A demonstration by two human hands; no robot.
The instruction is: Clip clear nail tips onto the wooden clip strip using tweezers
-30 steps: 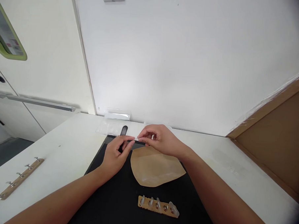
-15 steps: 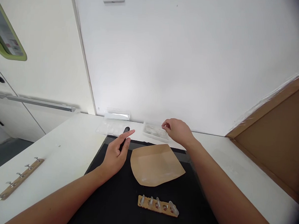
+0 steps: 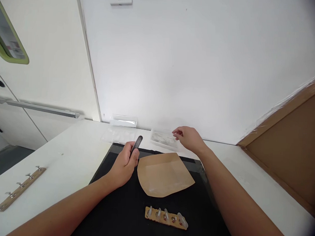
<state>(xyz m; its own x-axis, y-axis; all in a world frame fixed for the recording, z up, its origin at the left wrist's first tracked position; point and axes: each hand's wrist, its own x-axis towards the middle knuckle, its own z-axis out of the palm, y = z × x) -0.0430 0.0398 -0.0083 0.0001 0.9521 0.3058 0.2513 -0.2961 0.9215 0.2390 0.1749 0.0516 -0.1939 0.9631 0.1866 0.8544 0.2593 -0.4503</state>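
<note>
My left hand (image 3: 125, 162) is closed around a dark grey nail file (image 3: 137, 145), whose rounded end points up and away from me. My right hand (image 3: 189, 137) is at the right end of a clear plastic box (image 3: 164, 139) by the wall. Its thumb and fingertips are close together; anything between them is too small to make out. Inside the box lie many pale, clear pieces that look like nail tips. Nearest me, on the black mat, a wooden nail stand (image 3: 166, 218) carries several clear tips on metal holders. Between it and the box lies a tan sheet (image 3: 165, 174).
A black mat (image 3: 116, 213) covers the middle of the white table (image 3: 74, 156). Another wooden stand (image 3: 20, 189) with metal clips lies on the left. An open clear case (image 3: 120, 132) stands at the back. The wall closes off the far edge; brown panelling (image 3: 289, 148) is on the right.
My left fingers have gone from partly stretched out to wrapped round the nail file, which now tilts further right. My right hand has drawn slightly to the right at the box.
</note>
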